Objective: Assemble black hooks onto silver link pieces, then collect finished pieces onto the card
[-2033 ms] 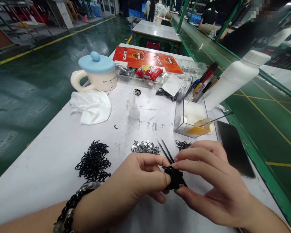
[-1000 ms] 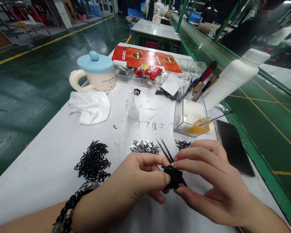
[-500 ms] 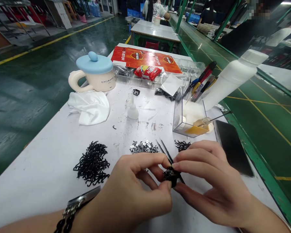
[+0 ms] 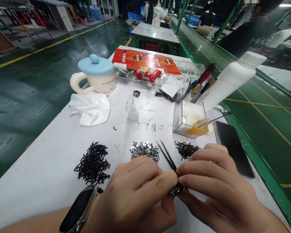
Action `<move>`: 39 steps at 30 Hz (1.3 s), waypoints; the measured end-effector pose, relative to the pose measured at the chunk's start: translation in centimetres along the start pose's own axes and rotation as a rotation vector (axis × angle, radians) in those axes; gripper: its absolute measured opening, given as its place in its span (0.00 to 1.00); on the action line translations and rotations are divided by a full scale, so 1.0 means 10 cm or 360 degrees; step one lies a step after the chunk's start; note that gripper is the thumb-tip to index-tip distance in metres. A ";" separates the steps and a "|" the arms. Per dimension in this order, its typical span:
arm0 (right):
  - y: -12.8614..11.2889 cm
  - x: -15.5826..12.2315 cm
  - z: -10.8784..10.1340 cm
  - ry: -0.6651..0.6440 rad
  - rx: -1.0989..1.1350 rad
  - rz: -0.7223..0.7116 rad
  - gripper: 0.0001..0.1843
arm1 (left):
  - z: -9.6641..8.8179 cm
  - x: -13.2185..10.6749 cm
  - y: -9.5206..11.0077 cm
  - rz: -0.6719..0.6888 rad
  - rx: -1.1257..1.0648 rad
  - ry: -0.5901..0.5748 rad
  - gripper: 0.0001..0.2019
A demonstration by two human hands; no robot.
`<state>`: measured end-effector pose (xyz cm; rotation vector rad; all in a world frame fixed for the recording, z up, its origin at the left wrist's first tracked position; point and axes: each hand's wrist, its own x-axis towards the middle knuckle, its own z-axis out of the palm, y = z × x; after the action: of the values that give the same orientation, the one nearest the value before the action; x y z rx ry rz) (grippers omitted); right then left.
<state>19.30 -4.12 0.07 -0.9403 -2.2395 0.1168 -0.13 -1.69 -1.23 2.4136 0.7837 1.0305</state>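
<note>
My left hand (image 4: 138, 194) is closed in a pinch on a small black part (image 4: 176, 190) with shiny spots, mostly hidden by the fingers. Opposite it, my right hand (image 4: 215, 187) has its thumb and fingertips closed at the same part. Dark tweezers (image 4: 167, 154) lie beyond the fingers, tips pointing away, their rear partly covered by my hands. Past the hands are a pile of small silver metal pieces (image 4: 145, 150) and a small heap of black curved pieces (image 4: 185, 149). A larger pile of black curved pieces (image 4: 93, 163) is on the left.
A lidded mug (image 4: 99, 79), a white cloth (image 4: 91, 108) and a small squeeze bottle (image 4: 133, 111) stand farther back. On the right are a clear box (image 4: 189, 131) with pens, a white bottle (image 4: 232, 81) and a phone (image 4: 232, 149). A person (image 4: 155, 13) sits beyond.
My left hand has rolled over, so its thumb side and wristband screen face up more. The black part has turned and dropped slightly to the right. Both hands stay together.
</note>
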 end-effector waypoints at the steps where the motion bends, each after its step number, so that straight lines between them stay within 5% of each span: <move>1: 0.00 0.01 0.00 0.0008 -0.0013 -0.0001 0.05 | 0.00 0.00 0.00 0.0015 0.0015 0.0008 0.14; 18: -0.01 0.02 -0.01 0.0006 -0.0005 0.0024 0.05 | -0.01 -0.03 0.01 0.0029 0.0064 -0.0022 0.13; 22: 0.02 -0.01 0.02 0.0007 -0.0073 -0.0026 0.07 | -0.02 0.02 0.02 -0.0322 -0.0328 -0.0051 0.11; 30: 0.07 -0.05 0.07 -0.0082 -0.0096 0.0015 0.16 | 0.05 0.05 -0.05 -0.1525 -0.1497 -0.0494 0.04; 39: 0.05 -0.03 0.05 -0.0048 -0.0096 0.0019 0.13 | 0.07 0.01 -0.09 -0.1614 -0.1765 -0.0478 0.05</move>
<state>19.41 -3.83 -0.65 -0.9898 -2.2766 0.0697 0.14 -1.06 -2.14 0.9562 0.8331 0.4255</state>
